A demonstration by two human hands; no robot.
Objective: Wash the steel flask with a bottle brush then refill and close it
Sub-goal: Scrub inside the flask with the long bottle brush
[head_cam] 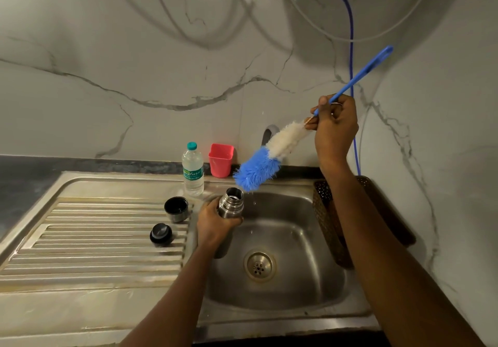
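The open steel flask [231,203] stands upright over the left side of the sink basin [291,241], gripped around its body by my left hand [215,221]. My right hand [334,126] holds the blue handle of the bottle brush [265,162] up high, just above its bristles. The blue and white bristle head hangs slanted just above and to the right of the flask's mouth, outside it, dripping water. The flask's cup lid [176,208] and black stopper [161,235] lie on the ribbed drainboard [94,239] to the left.
A clear plastic water bottle [192,170] with a teal cap and a pink cup [221,159] stand at the sink's back edge. The tap spout [269,132] is behind the brush. A dark woven basket [336,228] hangs in the basin's right side. A blue hose [351,77] runs down the wall.
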